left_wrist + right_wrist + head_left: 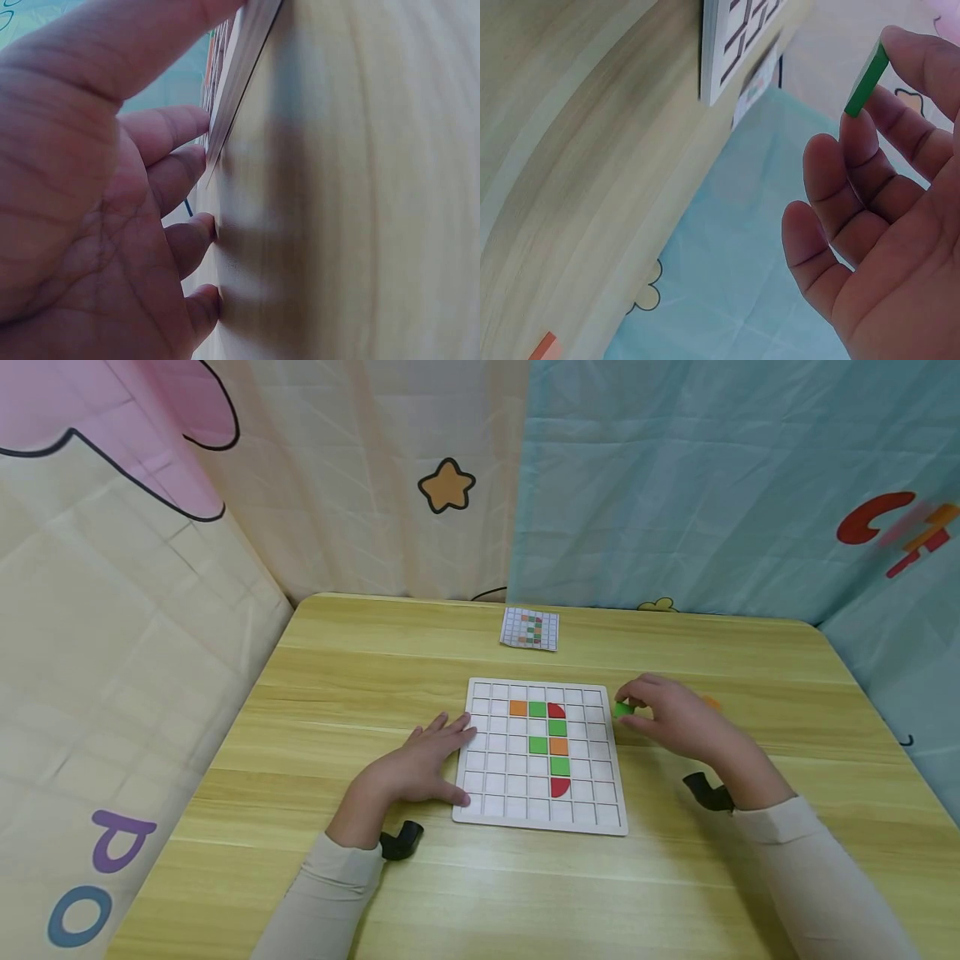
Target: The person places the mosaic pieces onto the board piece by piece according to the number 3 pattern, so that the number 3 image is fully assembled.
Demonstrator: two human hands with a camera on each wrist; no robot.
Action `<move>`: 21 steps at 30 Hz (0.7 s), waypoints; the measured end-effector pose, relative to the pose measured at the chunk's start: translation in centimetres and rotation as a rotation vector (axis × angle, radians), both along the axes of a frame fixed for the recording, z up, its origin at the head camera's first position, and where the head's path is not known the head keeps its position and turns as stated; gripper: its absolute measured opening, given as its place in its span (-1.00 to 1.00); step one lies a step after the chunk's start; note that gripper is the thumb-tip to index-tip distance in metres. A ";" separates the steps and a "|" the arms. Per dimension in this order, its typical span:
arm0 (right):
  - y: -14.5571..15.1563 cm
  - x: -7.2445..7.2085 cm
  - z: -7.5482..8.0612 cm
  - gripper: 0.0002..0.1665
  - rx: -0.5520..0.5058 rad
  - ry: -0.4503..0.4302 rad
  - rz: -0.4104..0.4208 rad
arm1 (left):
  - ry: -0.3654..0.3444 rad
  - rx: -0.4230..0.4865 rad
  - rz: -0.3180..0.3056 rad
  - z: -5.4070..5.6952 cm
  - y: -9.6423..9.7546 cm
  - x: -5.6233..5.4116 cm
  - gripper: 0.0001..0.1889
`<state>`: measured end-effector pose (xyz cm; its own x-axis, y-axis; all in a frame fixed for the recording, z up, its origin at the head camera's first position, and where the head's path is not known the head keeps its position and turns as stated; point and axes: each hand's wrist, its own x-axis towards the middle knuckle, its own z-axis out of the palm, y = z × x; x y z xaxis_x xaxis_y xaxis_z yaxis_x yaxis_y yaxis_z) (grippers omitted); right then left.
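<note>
A white grid board [495, 810] lies on the table, with orange and green squares and two red quarter-round tiles in its cells. My left hand [427, 764] rests spread at the board's left edge, thumb and fingertips touching it; the left wrist view shows the fingers [176, 127] reaching to the rim. Just off the board's right edge, my right hand [671, 714] pinches a green square tile [623, 709] between thumb and fingers. In the right wrist view that green tile [867, 81] is held by its edges, above the table.
Behind the board lies a small printed card [529, 629] showing a grid with a coloured pattern. An orange piece [711, 702] sits on the table [315, 693] beyond my right hand, partly hidden. Printed curtains [360, 485] hang along the table's back and sides.
</note>
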<state>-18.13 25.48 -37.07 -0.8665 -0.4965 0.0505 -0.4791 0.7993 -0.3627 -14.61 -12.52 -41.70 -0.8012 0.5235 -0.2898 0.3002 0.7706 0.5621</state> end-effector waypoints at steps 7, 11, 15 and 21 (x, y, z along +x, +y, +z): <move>-0.7 0.2 -0.1 -0.70 0.010 -0.016 0.014 | 0.001 0.004 0.001 0.0 0.0 0.0 0.05; -1.3 0.4 -0.1 -0.68 0.018 -0.050 0.014 | -0.001 0.007 0.003 0.0 0.0 0.0 0.04; -1.9 0.5 -0.5 -0.67 0.031 -0.076 0.018 | -0.004 0.010 0.006 0.0 0.0 0.0 0.04; -2.8 0.9 -0.7 -0.68 0.033 -0.087 0.043 | -0.004 0.014 0.002 0.1 0.0 0.0 0.04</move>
<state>-17.27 22.64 -37.81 -0.8446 -0.5338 -0.0416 -0.4812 0.7909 -0.3782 -14.58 -12.56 -41.63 -0.8011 0.5261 -0.2853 0.2967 0.7631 0.5742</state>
